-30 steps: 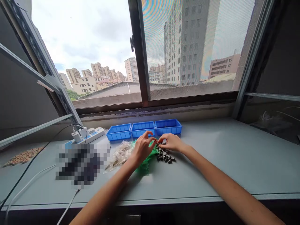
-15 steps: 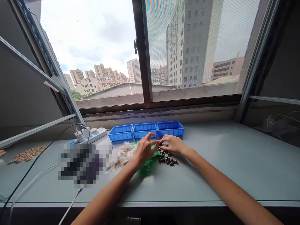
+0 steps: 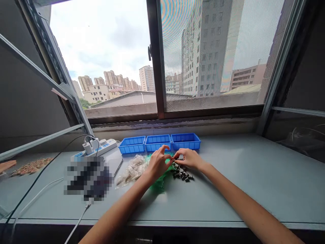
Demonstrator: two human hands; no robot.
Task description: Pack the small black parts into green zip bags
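Observation:
My left hand (image 3: 157, 163) and my right hand (image 3: 189, 158) meet above a heap of small black parts (image 3: 182, 174) on the grey table (image 3: 228, 183). Both hands pinch at a tiny piece between their fingertips; it is too small to name. Under my left hand lies a green plastic bag (image 3: 159, 181). A clear bag of small metal parts (image 3: 132, 169) lies to the left of it. Three blue bins (image 3: 159, 142) stand in a row just behind my hands.
A white power strip (image 3: 95, 150) with plugs and cables sits at the back left. A blurred dark object (image 3: 87, 181) lies left of the bags. Another person's hand (image 3: 6, 166) shows at the far left edge. A window runs behind the table.
The view has shifted slightly, so everything sits a bit further right and lower. My hands stay together over the black parts, fingertips a little closer.

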